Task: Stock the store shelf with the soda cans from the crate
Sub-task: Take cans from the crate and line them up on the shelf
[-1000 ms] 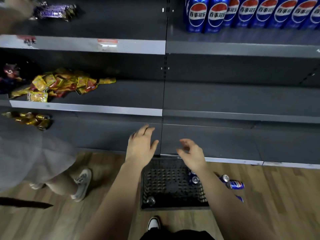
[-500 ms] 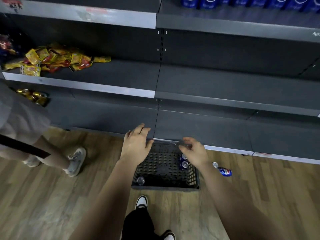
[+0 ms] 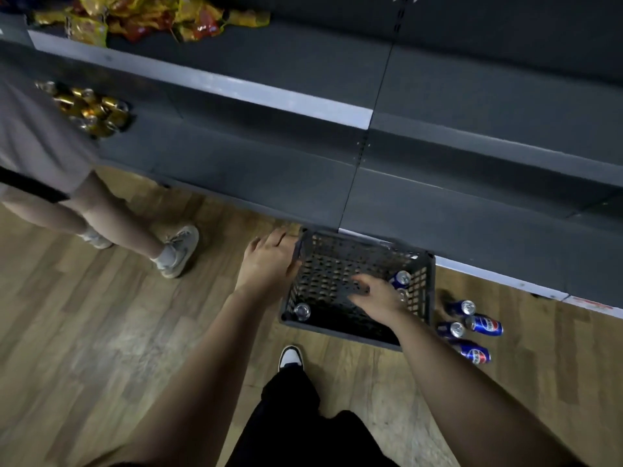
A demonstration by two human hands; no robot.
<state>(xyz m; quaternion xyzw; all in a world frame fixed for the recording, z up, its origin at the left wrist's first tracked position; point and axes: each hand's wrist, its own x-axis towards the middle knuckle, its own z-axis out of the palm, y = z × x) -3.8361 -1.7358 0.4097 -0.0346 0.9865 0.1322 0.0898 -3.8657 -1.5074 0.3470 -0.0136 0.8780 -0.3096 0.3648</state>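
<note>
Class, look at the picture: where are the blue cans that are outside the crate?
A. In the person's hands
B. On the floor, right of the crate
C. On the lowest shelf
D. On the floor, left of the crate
B: four blue cans lie on the wooden floor just past the right wall of the crate.

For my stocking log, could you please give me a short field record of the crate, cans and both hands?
crate: black, on wood floor
cans in crate: three seen; one near-left corner, two by right wall
cans on floor: four, right of crate
left hand: open, beside crate's left wall
right hand: open, reaching into crate
</note>
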